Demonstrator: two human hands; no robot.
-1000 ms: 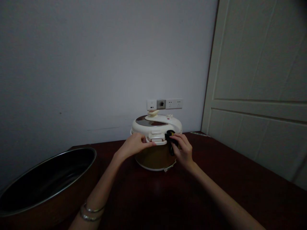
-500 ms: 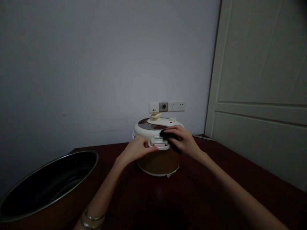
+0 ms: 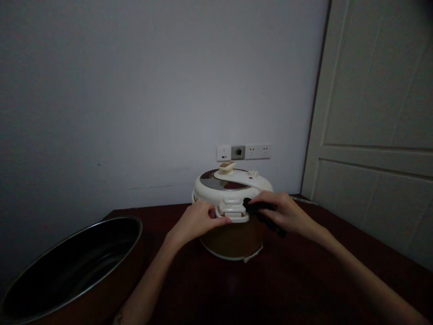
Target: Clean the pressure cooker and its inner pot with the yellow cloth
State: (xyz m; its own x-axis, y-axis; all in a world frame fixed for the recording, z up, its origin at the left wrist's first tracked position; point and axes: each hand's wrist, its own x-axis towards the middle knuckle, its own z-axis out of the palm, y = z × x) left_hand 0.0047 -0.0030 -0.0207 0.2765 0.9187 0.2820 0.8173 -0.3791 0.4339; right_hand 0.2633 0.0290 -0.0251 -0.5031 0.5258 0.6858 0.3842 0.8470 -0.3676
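A rice cooker (image 3: 233, 234) with a cream lid and a brownish body stands at the back of a dark wooden table (image 3: 270, 280). My left hand (image 3: 196, 221) rests against the cooker's front left side, fingers curled by the lid latch (image 3: 232, 211). My right hand (image 3: 286, 212) is closed round a small black cloth (image 3: 260, 208) and presses it on the lid's rim just right of the latch.
A large dark metal basin (image 3: 72, 266) sits at the table's left edge. A strip of wall sockets (image 3: 243, 152) is on the grey wall behind the cooker. A pale door (image 3: 375, 131) fills the right side.
My right hand carried the black cloth from the cooker's side up onto the lid, then down to the rim by the latch. My left hand stayed put. The view shifted left.
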